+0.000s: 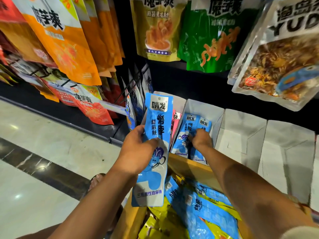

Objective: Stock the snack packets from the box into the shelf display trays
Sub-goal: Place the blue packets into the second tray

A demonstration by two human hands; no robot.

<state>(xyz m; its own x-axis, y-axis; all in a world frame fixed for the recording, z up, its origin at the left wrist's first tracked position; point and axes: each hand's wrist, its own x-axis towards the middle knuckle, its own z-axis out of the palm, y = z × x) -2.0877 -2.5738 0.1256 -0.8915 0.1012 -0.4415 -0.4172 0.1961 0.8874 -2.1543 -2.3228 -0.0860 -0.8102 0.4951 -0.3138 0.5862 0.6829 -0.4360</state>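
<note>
Snack packets (203, 202) — where are they just now?

Most lie heaped in the box (191, 168) at the bottom of the view, blue ones mixed with yellow. A few blue ones already lie in the display tray (204, 107), and one blue packet (158, 118) is up in the left hand (138, 150).

How is that one held?

Upright, label facing the person, thumb across the front and fingers wrapped behind its middle. I'd judge it is held high and ready so it can go into the tray as soon as a place is made for it.

And the right hand (202, 138)?

It reaches down into the tray, touching the packets there. Its back is to the camera, so I cannot tell whether it pinches one or only presses them flat. My guess is that it's squaring them up, labels upward, so the next one sits neatly beside them.

Why that tray?

It holds the same blue sort. The compartment just to its left shows a pink packet (175, 121), so flavours seem sorted by tray.

How far along is the job?

Early, I'd say — the box looks well filled, and more white trays (241, 131) stand to the right.
</note>
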